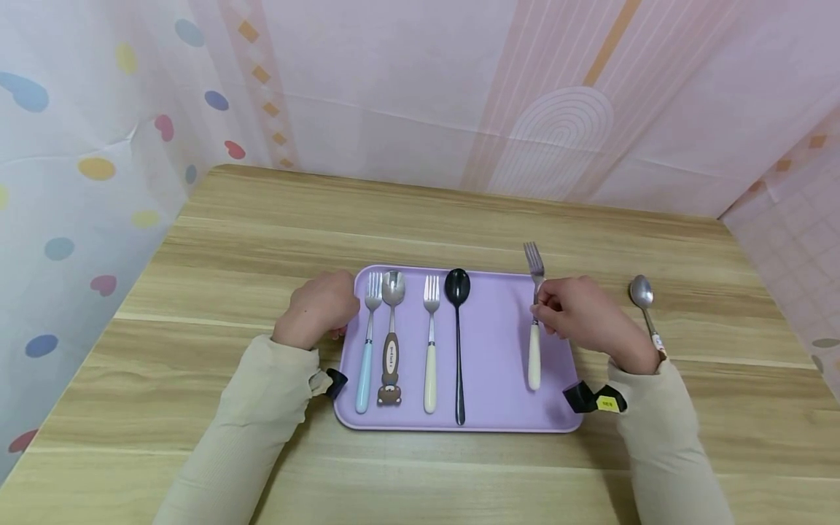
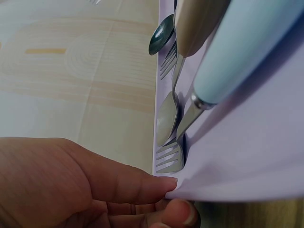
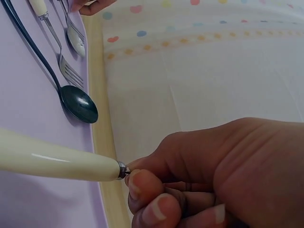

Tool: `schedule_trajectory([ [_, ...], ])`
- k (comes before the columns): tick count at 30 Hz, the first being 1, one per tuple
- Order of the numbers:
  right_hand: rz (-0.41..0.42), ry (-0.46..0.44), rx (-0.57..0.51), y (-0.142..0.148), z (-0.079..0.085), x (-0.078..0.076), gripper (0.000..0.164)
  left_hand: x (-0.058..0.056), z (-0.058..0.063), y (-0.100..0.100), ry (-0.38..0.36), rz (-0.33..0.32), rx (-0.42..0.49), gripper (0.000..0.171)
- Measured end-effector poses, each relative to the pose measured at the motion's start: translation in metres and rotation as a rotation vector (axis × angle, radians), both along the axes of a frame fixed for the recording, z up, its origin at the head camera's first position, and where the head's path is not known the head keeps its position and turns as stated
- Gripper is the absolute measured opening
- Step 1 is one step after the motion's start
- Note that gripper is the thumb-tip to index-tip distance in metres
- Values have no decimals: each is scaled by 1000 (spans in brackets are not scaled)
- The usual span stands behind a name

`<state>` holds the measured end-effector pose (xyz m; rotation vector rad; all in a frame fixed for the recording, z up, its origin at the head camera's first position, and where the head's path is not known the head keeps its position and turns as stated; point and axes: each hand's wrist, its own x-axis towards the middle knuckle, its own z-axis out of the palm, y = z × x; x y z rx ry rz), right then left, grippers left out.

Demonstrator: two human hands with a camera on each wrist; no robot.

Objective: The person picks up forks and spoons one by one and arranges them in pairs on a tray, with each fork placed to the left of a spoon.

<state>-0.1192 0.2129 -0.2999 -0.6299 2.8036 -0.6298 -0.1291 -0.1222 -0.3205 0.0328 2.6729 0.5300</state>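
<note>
My right hand (image 1: 580,313) pinches a cream-handled fork (image 1: 534,357) at its metal neck, over the right part of a lilac tray (image 1: 499,328). The fork's tines point away, past the tray's far rim. At the tray's far left corner, my left hand (image 1: 321,306) pinches the rim, thumb on top and fingers beneath. Lying side by side on the tray are a blue-handled fork (image 1: 364,375), a spoon with a brown bear handle (image 1: 390,364), a second cream-handled fork (image 1: 430,372) and a long black spoon (image 1: 459,350).
A metal spoon (image 1: 642,292) lies on the wooden table (image 1: 426,481) to the right of the tray, its handle partly behind the right wrist. Behind the table hangs a patterned pink cloth (image 1: 407,95). Black wrist devices (image 1: 580,397) sit by both cuffs.
</note>
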Motion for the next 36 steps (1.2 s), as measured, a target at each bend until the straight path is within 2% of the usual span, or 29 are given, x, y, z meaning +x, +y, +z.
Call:
schedule_trajectory([
  [18,1,-21,-18,-12,-2,2,11,1,0,0,6,-3,-3,19],
  [30,57,16,-49,-17,-15,-3,12,1,1,0,7,0,-4,18],
  [36,83,-46,-71,-20,-23,-6,13,1,1,0,-1,0,-9,18],
])
